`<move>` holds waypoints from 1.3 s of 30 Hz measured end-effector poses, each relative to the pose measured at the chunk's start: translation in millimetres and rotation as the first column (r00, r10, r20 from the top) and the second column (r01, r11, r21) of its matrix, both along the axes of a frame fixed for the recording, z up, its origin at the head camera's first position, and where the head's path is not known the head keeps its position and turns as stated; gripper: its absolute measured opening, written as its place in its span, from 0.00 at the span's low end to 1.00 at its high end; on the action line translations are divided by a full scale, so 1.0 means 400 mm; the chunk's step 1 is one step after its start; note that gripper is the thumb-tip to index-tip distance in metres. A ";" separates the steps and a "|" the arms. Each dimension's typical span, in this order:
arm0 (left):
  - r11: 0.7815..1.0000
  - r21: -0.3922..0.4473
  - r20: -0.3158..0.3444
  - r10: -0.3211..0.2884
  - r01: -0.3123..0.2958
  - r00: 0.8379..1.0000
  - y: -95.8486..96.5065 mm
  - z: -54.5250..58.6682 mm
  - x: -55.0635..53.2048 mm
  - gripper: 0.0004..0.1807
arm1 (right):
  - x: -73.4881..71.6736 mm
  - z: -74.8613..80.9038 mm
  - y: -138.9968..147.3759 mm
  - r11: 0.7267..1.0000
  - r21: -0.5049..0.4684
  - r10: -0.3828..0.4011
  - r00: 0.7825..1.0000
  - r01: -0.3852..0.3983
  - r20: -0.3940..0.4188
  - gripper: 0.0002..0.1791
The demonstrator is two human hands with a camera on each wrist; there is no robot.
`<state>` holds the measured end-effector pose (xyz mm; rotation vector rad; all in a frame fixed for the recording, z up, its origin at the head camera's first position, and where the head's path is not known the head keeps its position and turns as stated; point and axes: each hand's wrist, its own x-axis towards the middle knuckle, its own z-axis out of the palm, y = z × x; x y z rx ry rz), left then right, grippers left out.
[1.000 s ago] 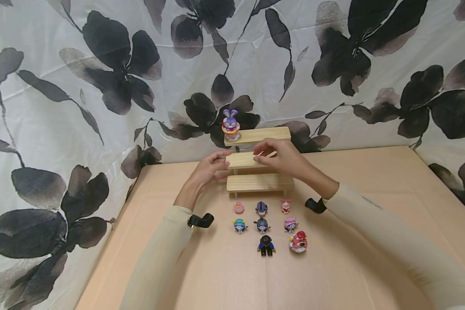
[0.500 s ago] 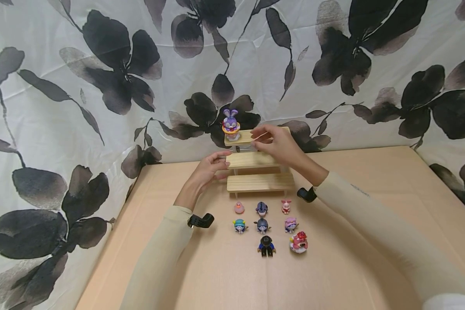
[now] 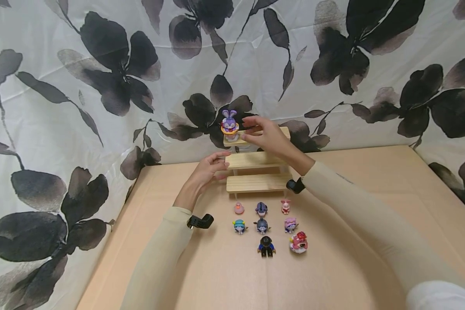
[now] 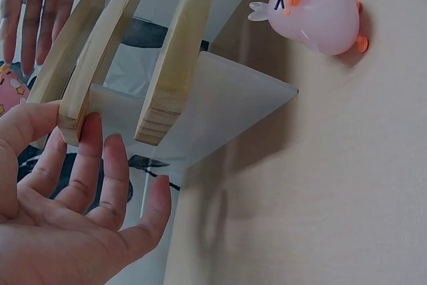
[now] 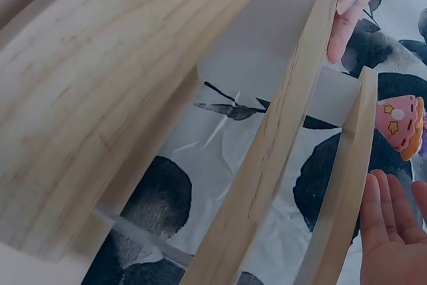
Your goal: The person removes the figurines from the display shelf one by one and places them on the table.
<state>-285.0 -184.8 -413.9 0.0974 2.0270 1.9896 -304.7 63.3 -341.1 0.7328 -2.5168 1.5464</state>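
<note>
A three-tier wooden shelf stand with translucent side panels stands at the back of the table. My left hand pinches the left end of its middle plank, thumb on one face and fingertip on the other. On the top plank's left end is a purple rabbit figurine with an orange ring; in the right wrist view its pink star-patterned part shows. Just right of it hovers my right hand, over the top plank, fingers loosely bent and apart, with nothing held. A small gap to the rabbit appears in the head view.
In front of the stand, small figures stand in rows: a pink duck, a pink pig-like figure, several helmeted ones, a black-and-blue toy figure and a red-pink bear-like figure. Floral cloth hangs behind the table.
My right hand has risen from the middle plank to the top plank and moved left toward the rabbit figurine. My left hand stays on the middle plank's end.
</note>
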 end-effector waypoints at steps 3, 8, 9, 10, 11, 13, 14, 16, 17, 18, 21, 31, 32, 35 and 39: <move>1.000 -0.006 -0.007 0.002 -0.002 1.000 0.000 0.001 0.001 0.23 | -0.009 0.001 -0.008 1.000 -0.012 0.027 0.999 -0.027 0.018 0.35; 1.000 -0.018 -0.017 0.002 -0.002 1.000 0.000 0.001 0.001 0.23 | -0.023 0.001 -0.021 0.998 -0.025 0.050 0.998 -0.049 0.031 0.36; 1.000 -0.018 -0.014 0.002 -0.003 1.000 0.000 0.000 0.001 0.23 | -0.025 0.001 -0.024 0.998 -0.032 0.052 0.998 -0.051 0.030 0.36; 1.000 -0.019 -0.014 0.002 -0.002 1.000 -0.001 0.000 0.001 0.23 | -0.028 0.002 -0.026 0.998 -0.035 0.052 0.998 -0.051 0.028 0.36; 1.000 -0.019 -0.013 0.002 -0.003 1.000 -0.001 0.000 0.000 0.23 | -0.032 0.003 -0.029 0.998 -0.040 0.053 0.998 -0.052 0.026 0.36; 1.000 -0.017 -0.014 0.002 -0.003 1.000 -0.002 0.001 0.000 0.23 | -0.038 0.007 -0.034 0.997 -0.049 0.058 0.998 -0.057 0.024 0.36; 1.000 -0.014 -0.014 0.003 -0.003 1.000 -0.002 0.001 0.000 0.22 | -0.042 0.008 -0.037 0.997 -0.054 0.060 0.998 -0.059 0.024 0.36; 1.000 -0.013 -0.018 0.003 -0.003 1.000 -0.003 0.003 0.000 0.22 | -0.048 0.011 -0.042 0.996 -0.064 0.066 0.997 -0.064 0.028 0.36; 1.000 -0.013 -0.020 0.003 -0.003 1.000 -0.003 0.003 0.000 0.22 | -0.050 0.013 -0.045 0.995 -0.068 0.069 0.997 -0.067 0.032 0.36; 1.000 -0.013 -0.022 0.002 -0.002 1.000 -0.003 0.003 0.000 0.22 | -0.052 0.014 -0.048 0.995 -0.071 0.071 0.997 -0.068 0.033 0.36; 1.000 -0.011 -0.018 -0.003 0.003 1.000 -0.004 0.002 -0.002 0.22 | -0.056 0.017 -0.059 0.994 -0.076 0.077 0.996 -0.074 0.034 0.35; 1.000 -0.011 -0.013 -0.014 0.014 1.000 -0.001 0.002 -0.004 0.22 | -0.061 0.024 -0.090 0.997 -0.058 0.054 0.997 -0.051 0.046 0.24; 1.000 -0.011 -0.013 -0.013 0.013 1.000 -0.001 0.002 -0.004 0.22 | -0.061 0.025 -0.091 0.998 -0.052 0.049 0.998 -0.047 0.046 0.23; 1.000 -0.009 -0.009 -0.011 0.010 1.000 -0.002 0.002 -0.004 0.22 | -0.061 0.029 -0.092 0.998 -0.038 0.043 0.998 -0.041 0.050 0.22; 1.000 -0.010 -0.009 -0.013 0.013 1.000 -0.003 0.002 -0.003 0.23 | -0.062 0.033 -0.090 0.999 -0.029 0.042 0.997 -0.040 0.069 0.22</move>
